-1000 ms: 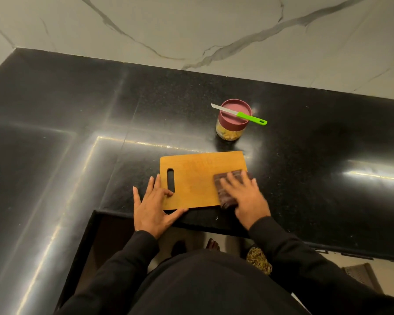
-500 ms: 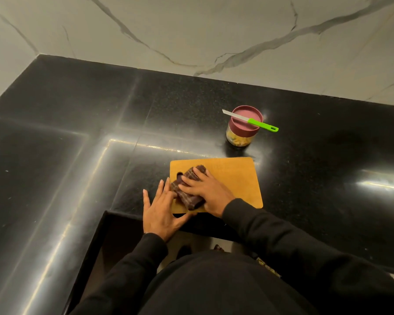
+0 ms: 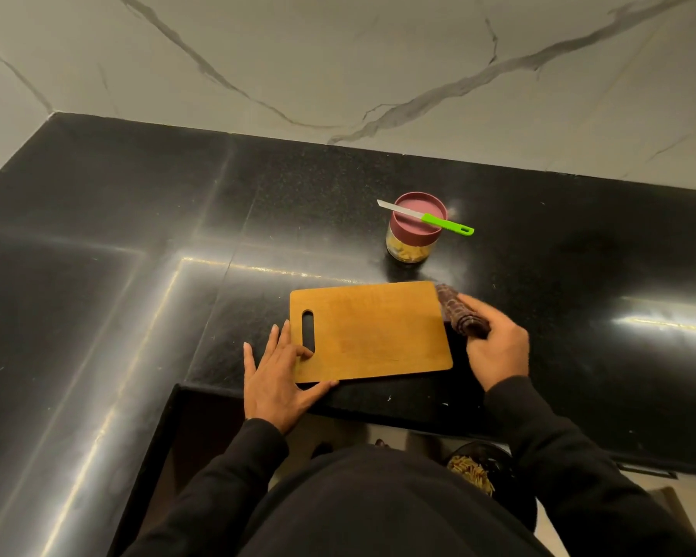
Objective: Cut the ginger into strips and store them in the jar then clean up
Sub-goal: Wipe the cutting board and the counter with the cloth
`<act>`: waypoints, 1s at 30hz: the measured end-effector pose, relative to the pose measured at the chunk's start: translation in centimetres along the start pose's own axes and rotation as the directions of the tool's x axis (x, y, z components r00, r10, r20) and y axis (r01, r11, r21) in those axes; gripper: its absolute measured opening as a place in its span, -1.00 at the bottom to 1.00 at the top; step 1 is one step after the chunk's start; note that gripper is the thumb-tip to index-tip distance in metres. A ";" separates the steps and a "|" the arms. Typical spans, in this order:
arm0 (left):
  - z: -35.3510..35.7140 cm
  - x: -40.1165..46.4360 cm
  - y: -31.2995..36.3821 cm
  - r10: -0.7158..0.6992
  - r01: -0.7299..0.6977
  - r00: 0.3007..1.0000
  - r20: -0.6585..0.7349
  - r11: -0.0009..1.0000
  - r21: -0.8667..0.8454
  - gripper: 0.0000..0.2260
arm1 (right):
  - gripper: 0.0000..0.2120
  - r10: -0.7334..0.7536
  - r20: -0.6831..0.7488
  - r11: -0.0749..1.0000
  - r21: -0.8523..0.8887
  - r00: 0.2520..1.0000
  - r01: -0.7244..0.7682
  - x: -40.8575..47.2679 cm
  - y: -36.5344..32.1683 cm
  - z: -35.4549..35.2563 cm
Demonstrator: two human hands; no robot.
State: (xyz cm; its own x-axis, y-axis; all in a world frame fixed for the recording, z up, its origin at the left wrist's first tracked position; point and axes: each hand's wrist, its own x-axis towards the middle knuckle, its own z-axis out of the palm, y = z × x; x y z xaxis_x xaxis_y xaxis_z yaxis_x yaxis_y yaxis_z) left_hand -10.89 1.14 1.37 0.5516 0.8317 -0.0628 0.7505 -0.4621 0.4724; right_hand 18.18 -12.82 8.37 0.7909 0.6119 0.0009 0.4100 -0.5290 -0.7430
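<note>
Left hand lies flat, fingers straight, pinning the near-left corner of the cutting board; one fingertip sits at the handle slot. Right hand is just off the board's right edge, fingers curled round a folded dark cloth that hangs at the board's far-right corner.

Board face looks bare, so this reads as the wipe-down stage.

Risks:
- Board's near edge sits close to the tabletop lip; a hard wipe toward the body could slide it off if the left hand eases up.
- Beyond the board, the jar stands lidded with ginger strips visible inside. The knife is balanced across its lid, handle overhanging right. Any cloth sweep or bump there likely tips the knife off, maybe the jar too.
- Small pale specks lie on the tabletop near the board's front edge; easy to miss on black.
</note>
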 end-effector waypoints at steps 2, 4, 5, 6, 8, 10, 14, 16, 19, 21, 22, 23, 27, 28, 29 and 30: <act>-0.1 0.0 0.0 -0.001 0.001 1.000 0.004 1.000 -0.020 -0.49 | -0.28 -0.106 -0.064 0.983 -0.160 0.992 0.095 0.8 1.6 -0.7; -0.3 0.1 0.0 0.003 -0.002 1.000 0.009 0.999 -0.035 -0.50 | -0.25 -0.096 -0.029 0.942 -0.324 0.995 0.082 1.1 3.7 -1.1; -0.3 0.1 0.0 0.004 -0.003 1.000 0.013 0.999 -0.041 -0.50 | -0.25 -0.039 0.013 0.925 -0.377 0.999 0.041 1.1 4.4 -1.2; -0.4 0.2 0.0 0.006 -0.005 1.000 0.017 0.999 -0.047 -0.50 | -0.25 0.023 0.070 0.907 -0.420 0.997 0.009 1.0 5.1 -1.1; -0.6 0.2 -0.1 0.012 -0.010 1.000 0.028 0.998 -0.063 -0.51 | -0.26 0.107 0.197 0.868 -0.496 0.975 0.005 0.9 6.0 -1.0; -0.7 0.3 -0.2 0.018 -0.016 0.999 0.035 0.997 -0.081 -0.51 | -0.23 0.203 0.290 0.826 -0.564 0.935 -0.005 1.2 5.6 -1.3; -0.8 0.4 -0.2 0.028 -0.025 0.999 0.034 0.995 -0.093 -0.52 | -0.30 0.061 0.210 0.902 -0.429 0.976 0.036 -0.4 1.4 -1.2; -0.7 0.5 -0.3 0.032 -0.028 0.999 0.031 0.994 -0.104 -0.52 | -0.41 0.002 0.247 0.973 -0.224 0.969 0.055 -1.8 -1.3 0.2; -0.5 0.6 -0.4 0.031 -0.027 0.999 0.035 0.994 -0.109 -0.53 | -0.31 0.156 0.471 0.961 -0.274 0.868 -0.024 -2.7 -3.3 2.8; -0.5 0.7 -0.5 0.025 -0.021 0.999 0.035 0.993 -0.113 -0.53 | -0.27 0.221 0.477 0.937 -0.346 0.851 -0.049 -2.6 -4.0 3.8; -0.5 0.7 -0.6 0.025 -0.021 0.999 0.033 0.993 -0.120 -0.53 | -0.29 0.237 0.456 0.933 -0.353 0.858 -0.070 -2.5 -4.1 4.0; -0.6 0.8 -0.6 0.028 -0.024 0.999 0.033 0.991 -0.131 -0.53 | -0.32 0.253 0.430 0.930 -0.356 0.867 -0.094 -2.4 -4.5 4.0; -1.3 1.1 -0.9 0.061 -0.055 0.998 0.021 0.981 -0.187 -0.53 | -0.34 0.332 0.366 0.940 -0.199 0.869 -0.276 -1.6 -5.3 3.8; -1.6 1.3 -1.2 0.073 -0.068 0.997 0.017 0.979 -0.192 -0.52 | -0.32 0.362 0.356 0.930 -0.078 0.862 -0.359 -1.5 -5.3 3.8; -2.2 1.6 -1.6 0.087 -0.083 0.996 0.012 0.977 -0.195 -0.52 | -0.31 0.389 0.340 0.906 0.029 0.856 -0.422 -1.4 -5.4 3.9; -2.8 1.9 -2.1 0.102 -0.098 0.995 0.009 0.976 -0.195 -0.51 | -0.33 0.416 0.332 0.873 0.114 0.847 -0.474 -1.5 -5.9 4.0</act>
State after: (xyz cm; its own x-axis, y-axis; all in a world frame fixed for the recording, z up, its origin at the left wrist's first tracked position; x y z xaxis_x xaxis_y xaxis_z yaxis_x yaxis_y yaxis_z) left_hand -12.42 4.53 2.69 0.6282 0.7777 -0.0220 0.6074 -0.4726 0.6386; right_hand 12.79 -8.28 10.10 0.6897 0.4930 -0.5303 -0.0681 -0.6850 -0.7253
